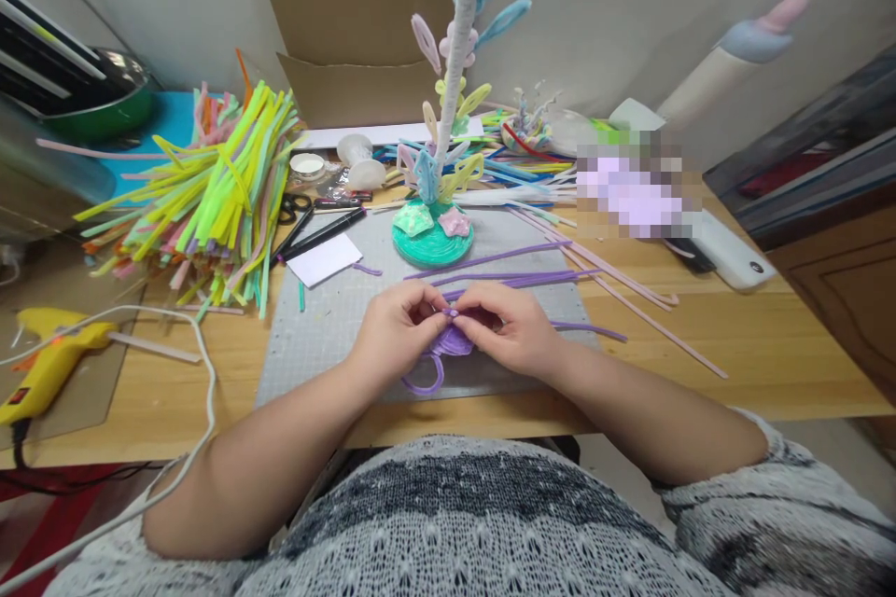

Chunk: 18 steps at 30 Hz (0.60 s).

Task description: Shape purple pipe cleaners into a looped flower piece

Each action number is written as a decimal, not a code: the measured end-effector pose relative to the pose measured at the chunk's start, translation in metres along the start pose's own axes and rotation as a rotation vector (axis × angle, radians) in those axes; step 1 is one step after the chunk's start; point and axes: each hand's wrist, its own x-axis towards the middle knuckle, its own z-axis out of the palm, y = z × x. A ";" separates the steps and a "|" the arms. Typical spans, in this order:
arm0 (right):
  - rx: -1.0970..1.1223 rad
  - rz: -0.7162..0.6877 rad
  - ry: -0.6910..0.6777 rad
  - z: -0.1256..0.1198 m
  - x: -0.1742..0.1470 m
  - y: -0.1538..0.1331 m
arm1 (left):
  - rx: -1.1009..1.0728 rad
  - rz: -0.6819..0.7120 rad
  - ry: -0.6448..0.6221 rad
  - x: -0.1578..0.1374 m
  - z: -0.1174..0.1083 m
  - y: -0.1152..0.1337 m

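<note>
My left hand [402, 317] and my right hand [508, 326] meet over the grey cutting mat [301, 350]. Both pinch a purple pipe-cleaner piece [454, 342] between thumb and forefinger. It looks like a flat coiled shape, with a loop hanging at its lower left; the fingers hide its top. Several loose purple pipe cleaners [511, 280] lie just beyond and to the right of my hands. Behind them stands a round green base [427, 252] with a tall white wrapped stem [458, 47] carrying pastel pipe-cleaner flowers and leaves.
A large heap of yellow, green and pink pipe cleaners [224, 196] sits at the left. A yellow glue gun [52, 359] lies front left, its pale cable crossing near my left arm. Scissors [298, 215], a white card [323, 259] and pink pipe cleaners [630, 284] surround the mat.
</note>
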 end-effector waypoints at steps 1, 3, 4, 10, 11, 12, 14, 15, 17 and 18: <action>0.001 0.018 -0.011 0.000 0.000 -0.001 | 0.024 0.018 0.005 0.000 0.000 0.000; 0.014 0.045 -0.021 0.001 -0.001 -0.001 | 0.039 0.031 0.003 0.000 0.000 -0.001; 0.021 0.056 -0.021 0.001 -0.001 -0.001 | 0.036 0.023 -0.004 -0.001 -0.001 -0.001; 0.012 0.156 -0.023 0.006 -0.001 -0.002 | 0.087 -0.061 -0.068 -0.002 -0.002 0.000; 0.014 0.169 -0.038 0.006 0.000 -0.002 | 0.094 -0.066 -0.073 -0.002 -0.002 0.001; 0.027 0.183 -0.051 0.007 0.000 -0.002 | 0.085 -0.075 -0.081 -0.001 -0.002 0.002; 0.099 0.233 -0.052 0.007 0.001 -0.001 | -0.004 -0.123 -0.108 0.000 -0.002 0.002; 0.161 0.270 -0.045 0.007 0.001 -0.001 | -0.080 -0.157 -0.124 0.001 -0.002 0.003; 0.324 0.359 -0.035 0.008 0.002 0.000 | -0.243 -0.228 -0.143 0.003 -0.002 0.004; 0.408 0.400 -0.039 0.008 0.003 0.001 | -0.312 -0.259 -0.142 0.004 -0.002 0.004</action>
